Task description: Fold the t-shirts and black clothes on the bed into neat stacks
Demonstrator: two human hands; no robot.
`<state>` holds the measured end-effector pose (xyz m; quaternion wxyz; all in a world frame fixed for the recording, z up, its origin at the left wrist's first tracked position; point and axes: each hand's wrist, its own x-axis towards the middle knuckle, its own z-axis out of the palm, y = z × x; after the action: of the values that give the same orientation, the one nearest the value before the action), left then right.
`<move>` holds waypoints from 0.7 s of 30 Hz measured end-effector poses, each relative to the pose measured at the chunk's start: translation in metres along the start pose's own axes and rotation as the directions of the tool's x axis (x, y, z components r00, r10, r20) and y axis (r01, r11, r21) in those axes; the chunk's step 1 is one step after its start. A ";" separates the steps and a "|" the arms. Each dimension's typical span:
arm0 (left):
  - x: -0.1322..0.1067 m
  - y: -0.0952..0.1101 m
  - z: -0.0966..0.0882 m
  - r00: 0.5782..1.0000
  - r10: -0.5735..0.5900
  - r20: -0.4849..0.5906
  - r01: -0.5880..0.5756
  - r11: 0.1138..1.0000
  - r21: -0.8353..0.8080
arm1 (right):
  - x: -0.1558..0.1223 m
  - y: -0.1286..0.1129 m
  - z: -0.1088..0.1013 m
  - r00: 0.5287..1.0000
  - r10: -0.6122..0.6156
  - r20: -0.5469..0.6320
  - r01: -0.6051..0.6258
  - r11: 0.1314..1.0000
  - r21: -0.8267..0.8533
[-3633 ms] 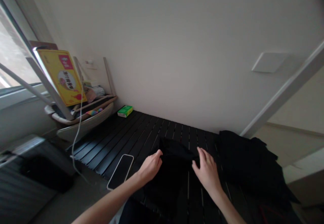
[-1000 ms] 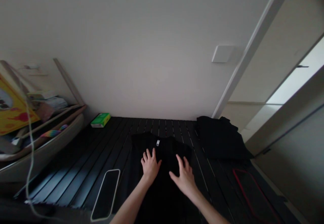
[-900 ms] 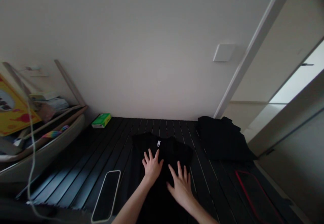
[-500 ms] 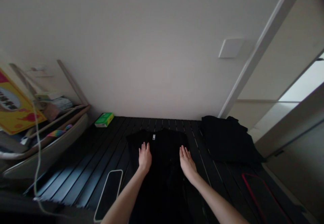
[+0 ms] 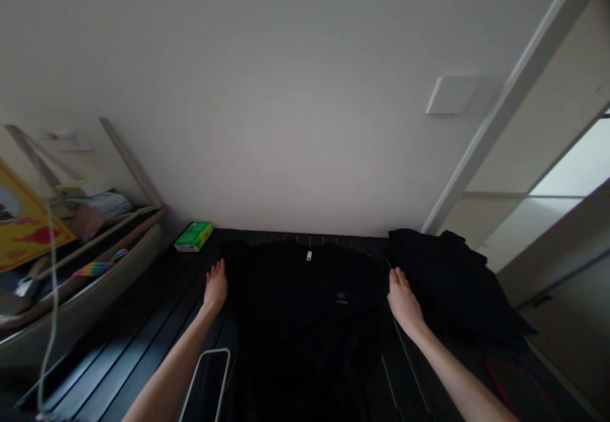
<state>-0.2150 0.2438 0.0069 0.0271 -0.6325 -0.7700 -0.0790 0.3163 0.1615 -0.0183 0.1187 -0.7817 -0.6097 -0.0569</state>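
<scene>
A black T-shirt (image 5: 305,320) lies spread flat on a black slatted surface (image 5: 143,326), its collar at the far side with a small white neck label (image 5: 309,255). A small logo (image 5: 340,298) shows on its chest. My left hand (image 5: 215,286) rests open at the shirt's left edge, fingers apart and holding nothing. At the right edge, my right hand (image 5: 403,301) lies open too, between the shirt and a heap of black clothing (image 5: 452,288). The shirt's lower part fades into shadow.
A smartphone (image 5: 206,387) lies near my left forearm, and a green box (image 5: 193,236) stands at the far left corner. A white wall rises behind. At left is a rack holding papers and a yellow board (image 5: 28,238); a red-edged dark item (image 5: 512,387) lies at lower right.
My hands have slid apart, outward to the shirt's side edges. The shirt now lies wider and flatter, with its chest logo showing. Earlier it was bunched, then narrower under my hands.
</scene>
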 end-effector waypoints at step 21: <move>-0.006 0.160 0.052 0.981 0.196 0.003 -0.195 0.980 -0.037 | 0.065 -0.126 0.061 0.949 -0.102 0.299 0.106 0.994 0.001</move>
<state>-0.0546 0.2762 -0.0312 0.0207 -0.7057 -0.7028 -0.0876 0.2070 0.2674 -0.0472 0.0163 -0.7490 -0.6604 0.0512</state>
